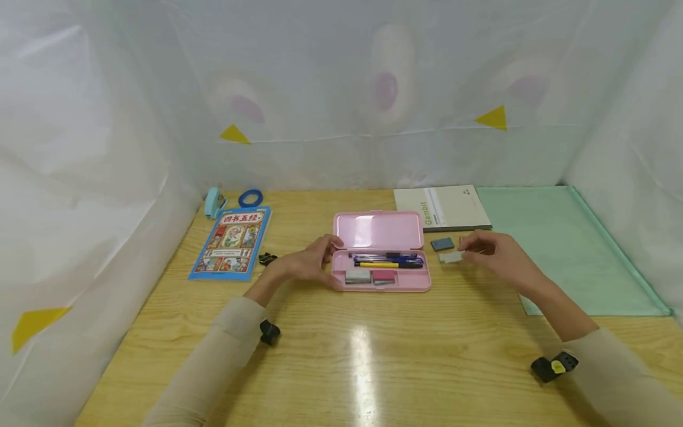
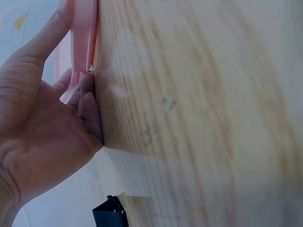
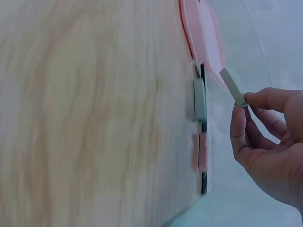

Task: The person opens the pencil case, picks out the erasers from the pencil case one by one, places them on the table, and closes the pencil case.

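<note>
A pink pencil case (image 1: 413, 281) lies with its lid up, several pens (image 1: 386, 261) in its long back slot. Two block erasers, one grey-white (image 1: 358, 276) and one pink (image 1: 383, 276), sit in its front part. My left hand (image 1: 306, 261) grips the case's left end, thumb at the front corner, fingers behind near the hinge. To the right of the case, my right hand (image 1: 498, 258) pinches a pale block eraser (image 3: 233, 87) by one end, between thumb and fingertips. A blue-grey eraser (image 1: 442, 244) lies on the table just beyond it.
A cream notebook (image 1: 459, 204) lies behind the erasers, beside a green glass-like mat (image 1: 581, 255). On the left are a blue-edged book (image 1: 229, 243), a light-blue stapler (image 1: 214, 203), blue tape (image 1: 251, 198) and black binder clips (image 1: 268, 258). White sheeting (image 1: 320, 160) encloses the table.
</note>
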Action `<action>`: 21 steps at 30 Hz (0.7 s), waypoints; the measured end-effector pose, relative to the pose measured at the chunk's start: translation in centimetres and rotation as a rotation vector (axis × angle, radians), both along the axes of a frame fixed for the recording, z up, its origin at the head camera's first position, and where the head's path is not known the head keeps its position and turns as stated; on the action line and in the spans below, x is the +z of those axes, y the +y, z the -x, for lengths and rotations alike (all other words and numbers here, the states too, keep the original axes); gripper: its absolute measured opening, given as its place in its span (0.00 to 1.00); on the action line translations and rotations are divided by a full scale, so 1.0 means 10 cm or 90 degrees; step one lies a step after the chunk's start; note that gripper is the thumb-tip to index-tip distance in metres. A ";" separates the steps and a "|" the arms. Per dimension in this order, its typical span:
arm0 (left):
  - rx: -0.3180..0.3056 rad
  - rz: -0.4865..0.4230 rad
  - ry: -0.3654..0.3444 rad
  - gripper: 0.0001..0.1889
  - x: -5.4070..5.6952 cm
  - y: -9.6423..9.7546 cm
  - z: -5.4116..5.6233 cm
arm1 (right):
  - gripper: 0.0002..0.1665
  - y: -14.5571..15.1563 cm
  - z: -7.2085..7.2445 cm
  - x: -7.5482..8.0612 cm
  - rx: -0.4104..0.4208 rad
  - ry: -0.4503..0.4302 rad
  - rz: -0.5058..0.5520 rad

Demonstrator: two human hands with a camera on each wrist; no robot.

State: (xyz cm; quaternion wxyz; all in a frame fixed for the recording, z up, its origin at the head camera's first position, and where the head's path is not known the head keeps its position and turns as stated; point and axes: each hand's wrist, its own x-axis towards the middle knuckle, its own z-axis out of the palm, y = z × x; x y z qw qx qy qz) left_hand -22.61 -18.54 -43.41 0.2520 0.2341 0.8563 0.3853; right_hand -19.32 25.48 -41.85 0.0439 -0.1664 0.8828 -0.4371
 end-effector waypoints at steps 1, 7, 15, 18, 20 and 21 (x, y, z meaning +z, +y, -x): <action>0.000 0.001 0.000 0.49 0.00 0.00 0.00 | 0.13 0.06 0.00 -0.01 -0.010 -0.009 0.008; 0.001 0.005 -0.002 0.49 0.02 0.00 0.00 | 0.18 0.33 0.06 -0.08 -0.067 -0.047 0.007; -0.009 0.006 0.006 0.49 0.00 0.00 0.01 | 0.17 0.44 0.10 -0.15 -0.069 -0.051 -0.034; -0.011 0.007 0.008 0.49 -0.01 -0.01 0.01 | 0.16 0.43 0.10 -0.15 -0.058 -0.052 -0.032; -0.011 0.006 0.008 0.49 -0.02 -0.01 0.01 | 0.16 0.43 0.09 -0.15 -0.053 -0.047 -0.033; -0.011 0.005 0.008 0.49 -0.01 -0.01 0.01 | 0.16 0.42 0.08 -0.14 -0.052 -0.044 -0.035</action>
